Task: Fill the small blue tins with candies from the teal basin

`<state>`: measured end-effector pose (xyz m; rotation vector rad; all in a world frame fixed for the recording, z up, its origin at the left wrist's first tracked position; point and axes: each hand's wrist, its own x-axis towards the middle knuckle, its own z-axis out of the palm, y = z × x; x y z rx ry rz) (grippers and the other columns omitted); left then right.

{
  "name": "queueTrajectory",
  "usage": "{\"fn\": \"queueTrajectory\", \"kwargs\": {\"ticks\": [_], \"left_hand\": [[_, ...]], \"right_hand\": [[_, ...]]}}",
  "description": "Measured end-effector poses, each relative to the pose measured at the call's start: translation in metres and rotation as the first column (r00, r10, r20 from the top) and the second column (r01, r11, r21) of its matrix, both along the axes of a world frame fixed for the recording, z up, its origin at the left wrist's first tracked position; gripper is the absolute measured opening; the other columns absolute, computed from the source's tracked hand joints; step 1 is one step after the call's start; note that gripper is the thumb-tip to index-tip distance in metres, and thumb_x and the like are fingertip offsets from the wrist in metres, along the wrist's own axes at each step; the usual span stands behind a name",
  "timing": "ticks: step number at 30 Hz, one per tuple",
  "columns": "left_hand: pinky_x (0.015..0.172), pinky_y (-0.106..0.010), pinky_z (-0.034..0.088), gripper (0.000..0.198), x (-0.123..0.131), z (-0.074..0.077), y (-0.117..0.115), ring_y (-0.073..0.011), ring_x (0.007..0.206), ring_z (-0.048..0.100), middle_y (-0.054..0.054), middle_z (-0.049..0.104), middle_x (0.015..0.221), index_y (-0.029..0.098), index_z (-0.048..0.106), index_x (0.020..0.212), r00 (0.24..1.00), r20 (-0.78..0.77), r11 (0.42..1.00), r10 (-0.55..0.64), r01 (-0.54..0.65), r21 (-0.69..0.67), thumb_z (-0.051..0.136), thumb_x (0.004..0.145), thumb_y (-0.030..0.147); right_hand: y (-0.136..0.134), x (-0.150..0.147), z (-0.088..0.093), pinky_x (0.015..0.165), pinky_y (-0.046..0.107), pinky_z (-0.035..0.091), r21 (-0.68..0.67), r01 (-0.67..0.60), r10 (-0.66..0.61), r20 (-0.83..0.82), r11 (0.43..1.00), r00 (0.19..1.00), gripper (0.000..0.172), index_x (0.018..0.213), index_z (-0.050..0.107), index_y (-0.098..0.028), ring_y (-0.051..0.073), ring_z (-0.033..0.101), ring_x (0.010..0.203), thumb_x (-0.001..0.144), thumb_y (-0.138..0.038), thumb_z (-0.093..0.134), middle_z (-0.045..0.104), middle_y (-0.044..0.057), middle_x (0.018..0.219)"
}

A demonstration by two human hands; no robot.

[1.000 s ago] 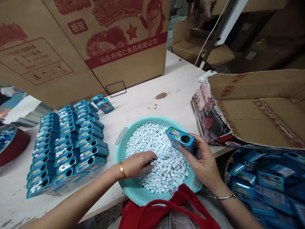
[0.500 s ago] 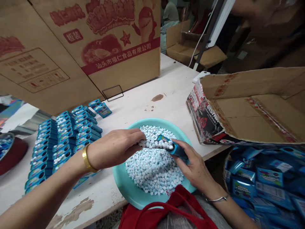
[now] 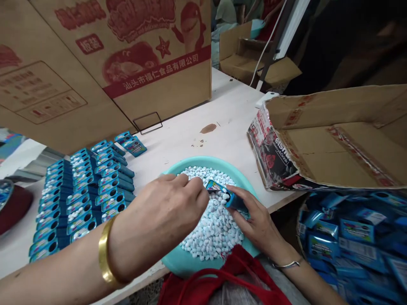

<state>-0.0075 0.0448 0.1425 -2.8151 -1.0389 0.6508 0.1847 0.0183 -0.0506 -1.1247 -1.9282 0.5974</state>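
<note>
Over a turquoise basin (image 3: 244, 184) of small pale-blue and white round candies (image 3: 210, 228), my right hand (image 3: 256, 220) grips a small blue candy box (image 3: 234, 201). The box is tilted, its opening facing left, with a few white candies at the mouth. My left hand (image 3: 171, 207), wearing a gold bangle, is closed with its knuckles up, close to that opening. It holds a narrow dark scoop, mostly hidden behind the fingers. Rows of upright blue boxes (image 3: 116, 182) stand to the left, some with candies on top.
A large printed carton (image 3: 165, 93) stands at the back left. An open cardboard box (image 3: 318, 148) sits on the right, above a container of many blue boxes (image 3: 356, 250). A red bowl (image 3: 15, 207) is at the far left. Another person is in the background.
My left hand has moved right and turned over toward the box opening. The row of candies on the scoop is no longer visible; a few lie at the opening. My right hand stays nearly still.
</note>
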Motion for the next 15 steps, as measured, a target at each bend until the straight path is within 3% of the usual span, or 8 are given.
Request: {"fn": "queueTrajectory", "kwargs": {"ticks": [6, 9, 11, 13, 15], "left_hand": [[0.058, -0.029, 0.042, 0.013, -0.031, -0.009, 0.003, -0.0163, 0.065, 0.054, -0.003, 0.059, 0.082, 0.018, 0.061, 0.092, 0.987, 0.157, 0.998, -0.046, 0.04, 0.042, 0.05, 0.09, 0.011], [0.06, -0.027, 0.041, 0.016, -0.053, -0.02, 0.017, -0.015, 0.068, 0.055, -0.003, 0.059, 0.084, 0.018, 0.059, 0.103, 0.972, 0.229, 0.997, 0.056, -0.067, 0.039, 0.046, 0.094, 0.016], [0.061, -0.027, 0.042, 0.019, -0.067, -0.04, 0.029, -0.0163, 0.073, 0.057, -0.005, 0.06, 0.089, 0.017, 0.056, 0.109, 0.956, 0.233, 0.98, 0.179, -0.193, 0.038, 0.043, 0.096, 0.02], [0.063, -0.028, 0.043, 0.02, -0.074, -0.071, 0.039, -0.0179, 0.075, 0.058, -0.007, 0.06, 0.092, 0.015, 0.056, 0.108, 0.946, 0.18, 0.959, 0.268, -0.279, 0.038, 0.039, 0.096, 0.018], [0.065, -0.03, 0.044, 0.021, -0.073, -0.108, 0.042, -0.0196, 0.078, 0.059, -0.009, 0.061, 0.094, 0.014, 0.056, 0.104, 0.956, 0.125, 0.963, 0.265, -0.269, 0.014, 0.037, 0.094, 0.011]], "right_hand": [[0.0, 0.0, 0.001, 0.108, 0.039, 0.043, -0.03, -0.02, 0.02, 0.014, 0.999, 1.0, 0.052, 0.137, 0.041, -0.027, 0.02, 0.053, 0.125, 0.088, -0.011, 0.05, 0.057, 0.007, 0.132], [0.0, 0.001, 0.001, 0.107, 0.038, 0.045, -0.026, 0.003, -0.003, 0.0, 1.0, 1.0, 0.05, 0.136, 0.042, -0.027, 0.02, 0.055, 0.122, 0.089, -0.013, 0.05, 0.059, 0.007, 0.13], [0.0, 0.001, 0.001, 0.106, 0.038, 0.046, -0.034, 0.024, -0.025, -0.022, 0.999, 0.999, 0.048, 0.135, 0.043, -0.027, 0.021, 0.056, 0.121, 0.09, -0.015, 0.052, 0.059, 0.008, 0.13], [0.0, 0.001, 0.001, 0.105, 0.038, 0.046, -0.061, 0.046, -0.049, -0.05, 0.997, 0.998, 0.046, 0.134, 0.044, -0.027, 0.021, 0.057, 0.12, 0.09, -0.018, 0.053, 0.06, 0.007, 0.13], [-0.001, 0.001, 0.002, 0.103, 0.038, 0.048, -0.101, 0.075, -0.084, -0.082, 0.992, 0.993, 0.044, 0.132, 0.046, -0.027, 0.022, 0.059, 0.117, 0.089, -0.021, 0.056, 0.061, 0.007, 0.127]]}}
